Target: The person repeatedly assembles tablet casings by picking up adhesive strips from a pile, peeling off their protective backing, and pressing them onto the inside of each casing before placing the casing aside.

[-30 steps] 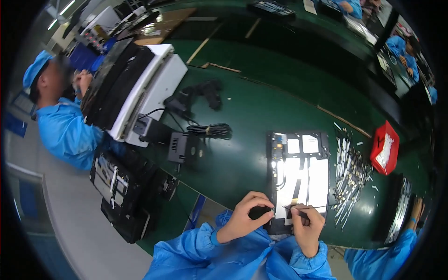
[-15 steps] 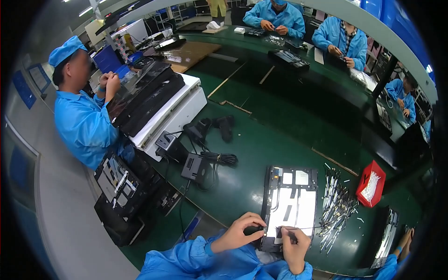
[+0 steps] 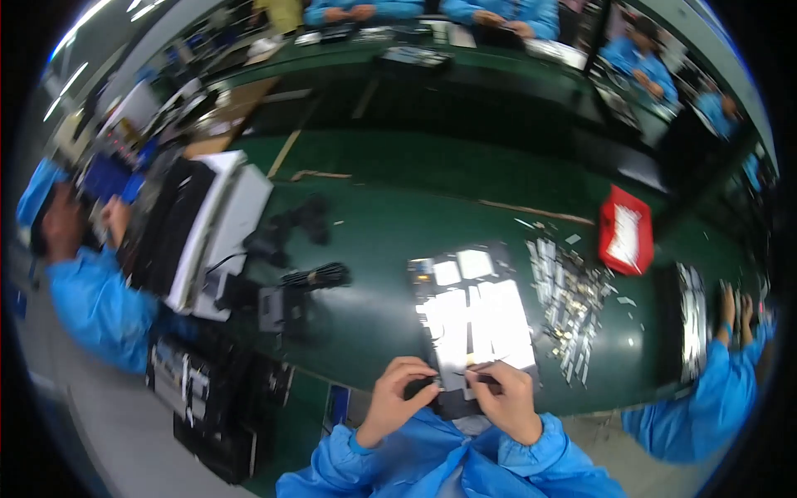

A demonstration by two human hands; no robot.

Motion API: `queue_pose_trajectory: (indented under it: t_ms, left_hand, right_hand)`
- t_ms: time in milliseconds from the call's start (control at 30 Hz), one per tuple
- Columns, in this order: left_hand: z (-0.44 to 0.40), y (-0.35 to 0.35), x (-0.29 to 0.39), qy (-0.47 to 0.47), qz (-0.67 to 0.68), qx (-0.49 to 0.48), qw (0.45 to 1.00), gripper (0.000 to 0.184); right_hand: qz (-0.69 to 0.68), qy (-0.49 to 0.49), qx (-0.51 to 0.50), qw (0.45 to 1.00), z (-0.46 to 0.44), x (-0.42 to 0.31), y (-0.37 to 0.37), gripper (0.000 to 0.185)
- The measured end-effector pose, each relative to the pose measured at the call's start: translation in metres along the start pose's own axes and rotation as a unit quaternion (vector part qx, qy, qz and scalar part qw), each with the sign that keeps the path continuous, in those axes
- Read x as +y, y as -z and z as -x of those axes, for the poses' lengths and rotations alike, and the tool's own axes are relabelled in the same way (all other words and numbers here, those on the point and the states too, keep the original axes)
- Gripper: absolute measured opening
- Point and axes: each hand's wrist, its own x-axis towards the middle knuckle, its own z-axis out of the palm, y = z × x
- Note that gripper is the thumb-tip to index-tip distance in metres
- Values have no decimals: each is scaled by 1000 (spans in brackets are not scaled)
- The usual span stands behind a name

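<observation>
A flat device with a black frame and bright silver-white plates [image 3: 452,319] lies on the green bench in front of me. At its lower left edge is my left hand [image 3: 398,398], thumb and forefinger curled nearly together in a pinch; whatever is between them is too blurred to name. My right hand [image 3: 508,402] rests over the lower part of the device with its fingers pinched. What it grips is hidden by the fingers and blur. A small yellowish spot [image 3: 471,358] shows just above the right fingertips.
Right of the device lies a heap of thin strips [image 3: 569,303], with a red bin [image 3: 627,231] of white pieces behind. Chargers and a coiled cable [image 3: 315,275] lie left. A white box [image 3: 241,220] stands beyond. Co-workers in blue sit around, one [image 3: 706,407] close on my right.
The view has swung, so the bench and co-workers appear shifted and blurred. Both hands stay at the lower part of the device. A thin dark stick seen at my right hand no longer shows clearly.
</observation>
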Motion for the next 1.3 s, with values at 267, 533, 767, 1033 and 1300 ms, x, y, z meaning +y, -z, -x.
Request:
queue_pose_trajectory:
  t_ms: [267,533,767,1033,1300]
  left_hand:
    - [-3,0,8,34,26,7,999,24]
    - [-3,-4,10,29,16,15,999,23]
    - [-2,-9,11,34,8,42,998,22]
    - [-3,-12,13,31,-11,46,998,22]
    - [-3,-12,13,35,-9,50,998,21]
  right_hand:
    - [14,77,38,996,-2,2,0,10]
    - [38,106,39,993,-3,2,1,11]
    - [50,105,40,992,-2,3,1,11]
    - [63,86,4,994,0,5,2,12]
    - [60,96,5,994,-1,9,2,13]
